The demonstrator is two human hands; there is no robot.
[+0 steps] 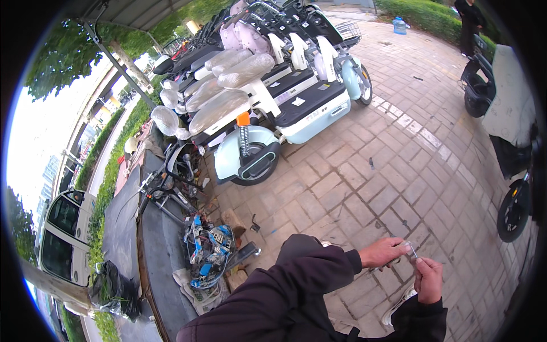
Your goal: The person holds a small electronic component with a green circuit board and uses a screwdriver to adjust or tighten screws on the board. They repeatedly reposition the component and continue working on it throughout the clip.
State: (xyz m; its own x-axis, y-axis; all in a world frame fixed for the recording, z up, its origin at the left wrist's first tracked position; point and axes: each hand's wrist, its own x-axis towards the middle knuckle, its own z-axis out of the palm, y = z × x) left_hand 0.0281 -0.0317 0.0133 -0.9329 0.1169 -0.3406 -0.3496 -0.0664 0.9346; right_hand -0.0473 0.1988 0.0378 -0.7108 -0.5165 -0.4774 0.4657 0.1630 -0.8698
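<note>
Head view: at the lower right of the frame, my right hand [429, 279] pinches a thin rod [414, 251]; its upper end meets my left hand [384, 252], whose grip I cannot tell. Scooters [310, 111] crowd the upper middle; a black bag [115, 289] sits lower left.

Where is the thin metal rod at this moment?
The rod is at lower right in the head view, between the left hand and the right hand, above the paving.

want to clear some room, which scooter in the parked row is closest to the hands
The end one: the pale blue scooter with an orange-topped spring by its rear wheel; the others stand behind it, farther from the left hand and right hand.
</note>
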